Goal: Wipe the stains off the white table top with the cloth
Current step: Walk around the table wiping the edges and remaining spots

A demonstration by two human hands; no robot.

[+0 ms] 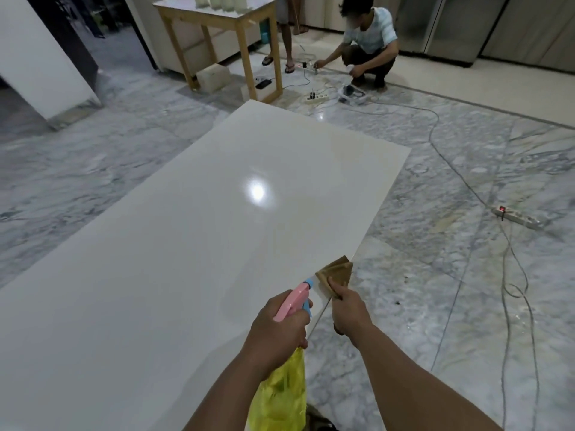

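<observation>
The white table top [193, 231] fills the middle of the view, glossy, with a lamp glare near its centre. No stain stands out clearly on it. My left hand [277, 325] grips a spray bottle [286, 384] with a yellow body and a pink and blue trigger head, the nozzle aimed over the table's near right edge. My right hand [348, 309] pinches a folded brown cloth [336, 270] just above that same edge, close to the nozzle.
Marble floor surrounds the table. A power strip [516, 216] and long cables [510, 306] lie on the floor to the right. A wooden side table [224, 42] stands at the back, with a crouching person [367, 48] and another person's legs [286, 35] beside it.
</observation>
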